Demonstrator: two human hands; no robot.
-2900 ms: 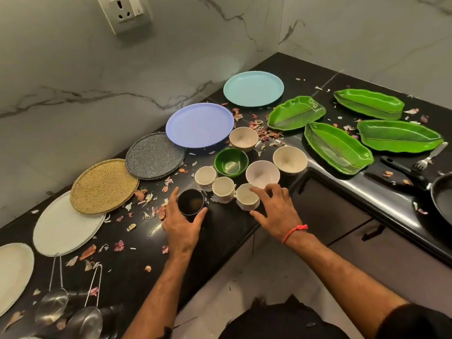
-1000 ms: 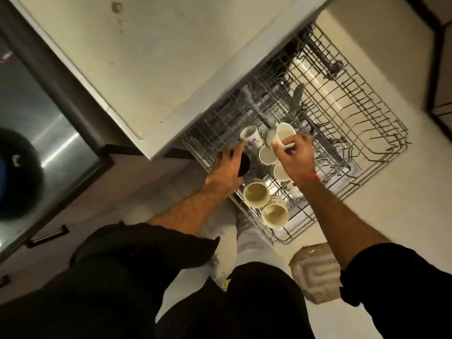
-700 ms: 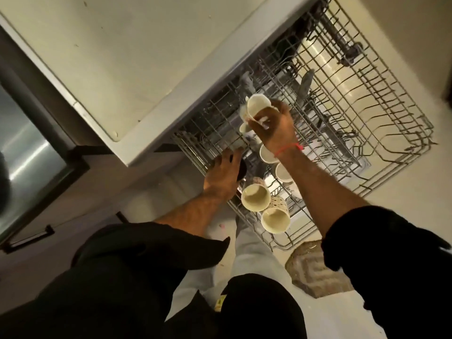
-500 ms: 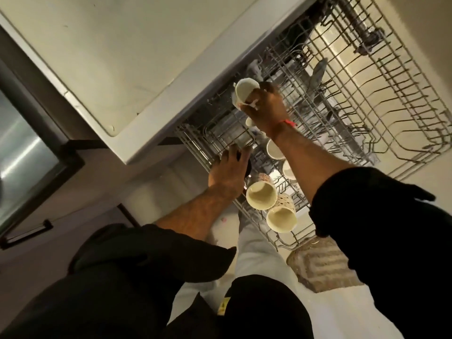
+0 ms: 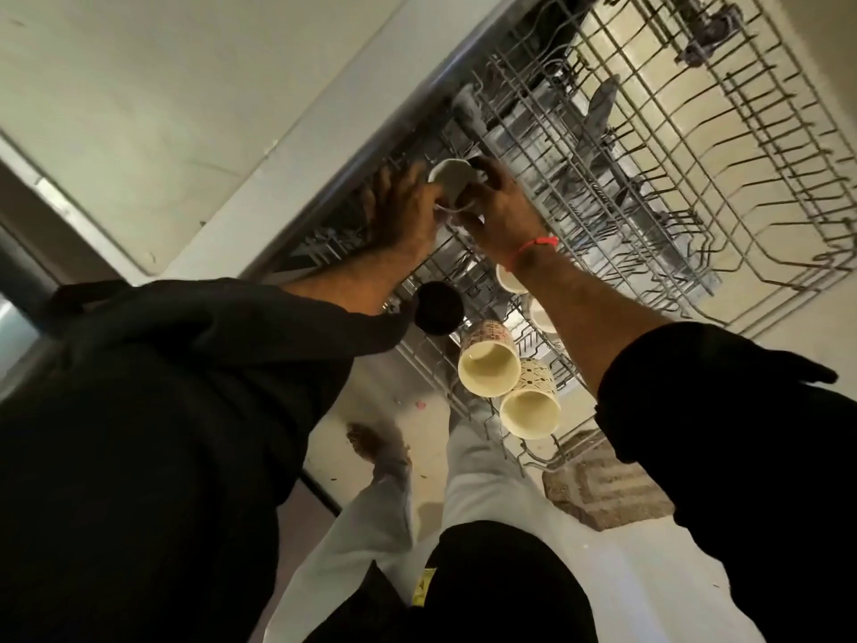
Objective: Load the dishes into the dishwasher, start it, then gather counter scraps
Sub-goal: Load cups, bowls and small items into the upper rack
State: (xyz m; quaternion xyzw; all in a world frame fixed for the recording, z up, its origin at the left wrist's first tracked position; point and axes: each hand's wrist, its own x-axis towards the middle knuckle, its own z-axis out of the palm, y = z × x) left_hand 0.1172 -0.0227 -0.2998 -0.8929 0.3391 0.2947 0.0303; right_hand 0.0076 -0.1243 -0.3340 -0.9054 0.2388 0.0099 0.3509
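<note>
A pale floor (image 5: 626, 573) lay under the pulled-out dishwasher rack (image 5: 695, 187), with the light slab of the surface's underside (image 5: 162, 85) filling the upper left. At the rack's far left corner we held a small white cup (image 5: 449, 178) between both hands, seemingly mouth-down, its flat base turned toward us. We judged it light, stiff and breakable, with a smooth glaze that could slip, so the round wall just below the base seemed the sound place to take it; no handle showed. Our left hand (image 5: 408, 215) had its fingers curled against the cup's left side, and our right hand (image 5: 498, 211), a red thread (image 5: 538, 245) at the wrist, pinched it from the right, thumb low and fingers over the far edge. Nearer us a black cup (image 5: 438, 307) stood in the rack, then two patterned cream cups (image 5: 489, 368) (image 5: 530, 408) tipped with their mouths toward us, and two more white cups (image 5: 510, 280) (image 5: 541, 315) half hidden under the right forearm. A woven mat (image 5: 607, 489) lay beside the rack.
</note>
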